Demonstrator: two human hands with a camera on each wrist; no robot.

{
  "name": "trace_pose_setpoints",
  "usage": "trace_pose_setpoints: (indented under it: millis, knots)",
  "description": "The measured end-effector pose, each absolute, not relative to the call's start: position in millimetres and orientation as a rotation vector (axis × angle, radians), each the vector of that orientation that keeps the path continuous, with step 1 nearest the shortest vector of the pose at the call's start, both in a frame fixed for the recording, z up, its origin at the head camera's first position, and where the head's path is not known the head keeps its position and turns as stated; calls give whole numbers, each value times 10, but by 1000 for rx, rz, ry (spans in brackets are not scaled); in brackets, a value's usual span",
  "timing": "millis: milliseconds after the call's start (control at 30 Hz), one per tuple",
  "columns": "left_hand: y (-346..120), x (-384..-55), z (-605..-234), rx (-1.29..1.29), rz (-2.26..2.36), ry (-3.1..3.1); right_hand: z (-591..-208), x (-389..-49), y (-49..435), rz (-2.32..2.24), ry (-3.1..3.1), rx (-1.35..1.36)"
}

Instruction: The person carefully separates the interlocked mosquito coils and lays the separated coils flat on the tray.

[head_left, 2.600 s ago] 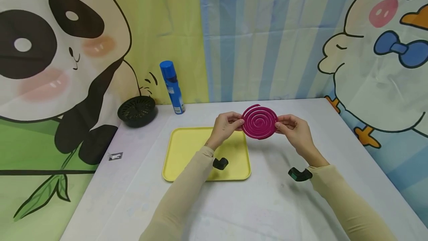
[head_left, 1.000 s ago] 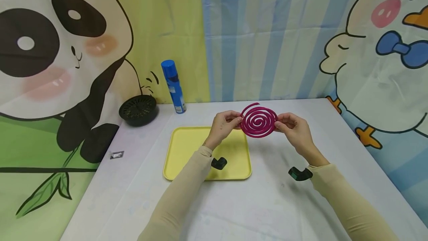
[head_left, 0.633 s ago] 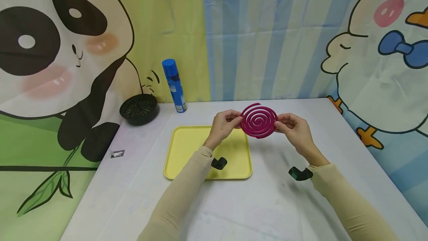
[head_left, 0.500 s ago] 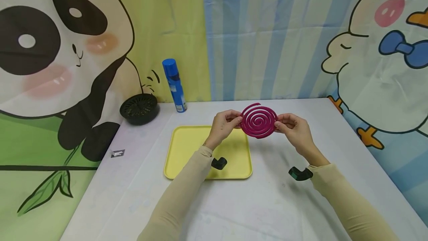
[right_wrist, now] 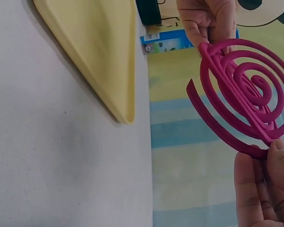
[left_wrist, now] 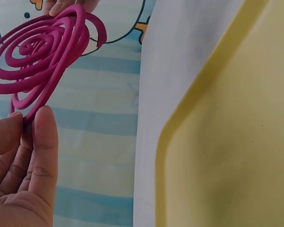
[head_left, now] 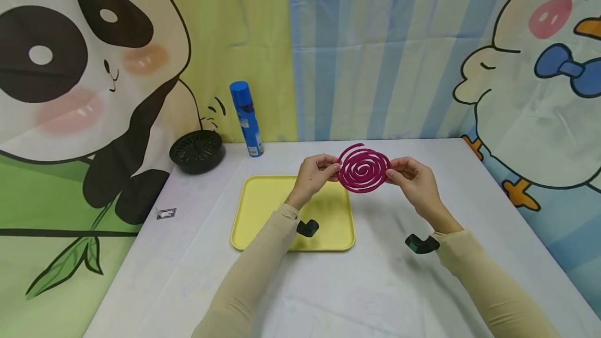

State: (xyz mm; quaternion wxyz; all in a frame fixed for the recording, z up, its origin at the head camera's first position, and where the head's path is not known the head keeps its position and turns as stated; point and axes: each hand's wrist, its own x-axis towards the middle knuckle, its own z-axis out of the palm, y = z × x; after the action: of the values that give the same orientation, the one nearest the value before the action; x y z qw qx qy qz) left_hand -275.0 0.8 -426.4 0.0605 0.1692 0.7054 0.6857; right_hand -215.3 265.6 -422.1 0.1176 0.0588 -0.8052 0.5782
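Observation:
A magenta mosquito coil is held up above the table, its flat face toward the head camera. My left hand pinches its left edge between thumb and fingers. On the opposite edge, my right hand pinches it the same way. In the left wrist view the spiral rings stand apart at different tilts, as if two spirals are interleaved. The right wrist view shows a free outer end of the coil curving away from the other rings.
A yellow tray lies below the left forearm. At the back left are a black slotted round dish and a blue spray can. A small metal piece lies near the table's left edge. Printed curtains stand behind.
The coil's rings have spread apart, and wider gaps show between them. Its outer end at the upper left stands further out. Both hands keep their pinch and have barely moved.

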Motion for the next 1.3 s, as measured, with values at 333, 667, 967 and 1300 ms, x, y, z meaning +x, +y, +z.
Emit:
trace_pose_setpoints:
  millis: [333, 667, 967, 1300]
  knots:
    - [-19, -2738, -4270, 537, 2106, 2109, -4226, -2154, 2644, 1751, -2322, 208]
    - [-22, -2723, -4265, 509, 2077, 2096, -4199, -2142, 2641, 1749, -2323, 184]
    - [-42, -2735, -4245, 501, 2051, 2128, -4198, -2151, 2656, 1726, -2373, 246]
    - [-70, -2756, -4249, 536, 2042, 2161, -4119, -2165, 2664, 1461, -2500, 312]
